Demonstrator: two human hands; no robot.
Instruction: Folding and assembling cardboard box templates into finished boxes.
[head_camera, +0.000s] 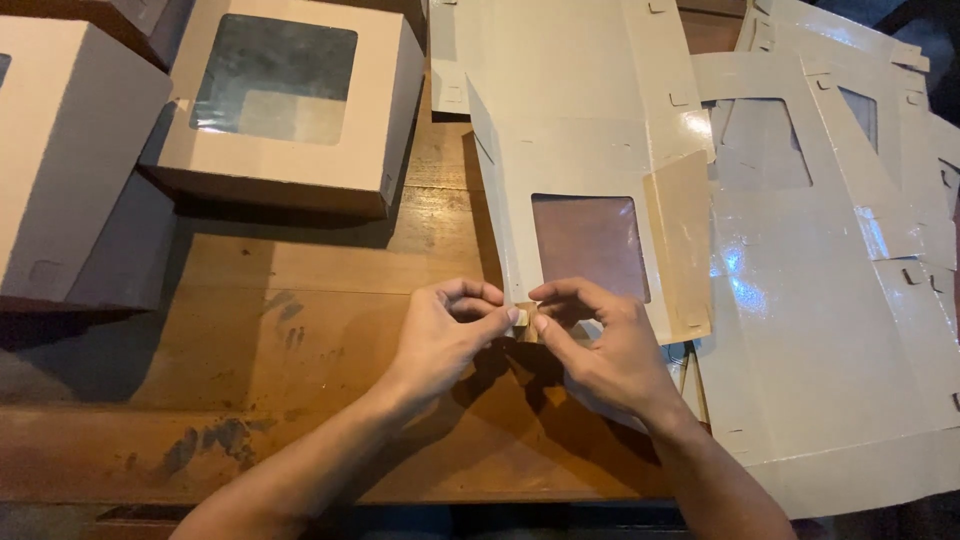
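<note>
On the worn brown wooden counter (300, 300), your left hand (440, 335) and right hand (610, 350) pinch a small tab at the near edge of the flat beige cardboard box blank with a clear window (590, 190). It looks like the corner-folding step; next, press that tab firmly home.

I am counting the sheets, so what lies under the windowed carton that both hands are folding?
Under the carton blank lie wooden table and, rightwards, more flat blanks; their number is hidden.
</note>
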